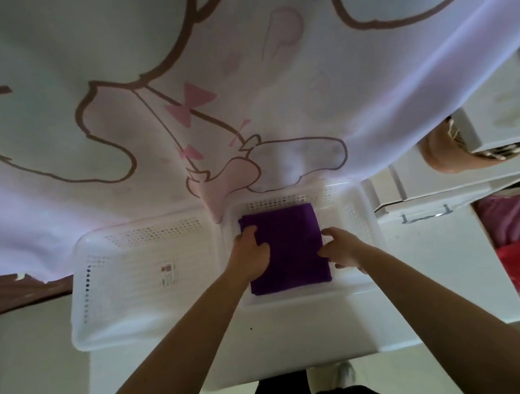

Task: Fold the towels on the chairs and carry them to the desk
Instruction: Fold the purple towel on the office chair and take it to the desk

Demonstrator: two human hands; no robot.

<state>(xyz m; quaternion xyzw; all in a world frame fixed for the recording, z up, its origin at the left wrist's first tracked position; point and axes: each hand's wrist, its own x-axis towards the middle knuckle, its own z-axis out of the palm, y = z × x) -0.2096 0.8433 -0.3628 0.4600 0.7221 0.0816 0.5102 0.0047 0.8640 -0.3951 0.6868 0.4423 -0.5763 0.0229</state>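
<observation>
Two hands grip the folded purple towel (287,249): your left hand (253,255) curls over its left edge, your right hand (343,248) around its right edge. It lies flat in the right-side white perforated basket (361,216) on the white desk (442,258).

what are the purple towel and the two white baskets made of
purple towel: soft cloth, probably terry or microfibre; matte, fuzzy face, folded in thick layers.
left basket and right basket: seemingly moulded plastic; smooth, slightly glossy, a bit translucent, with regular rows of holes in the walls.
</observation>
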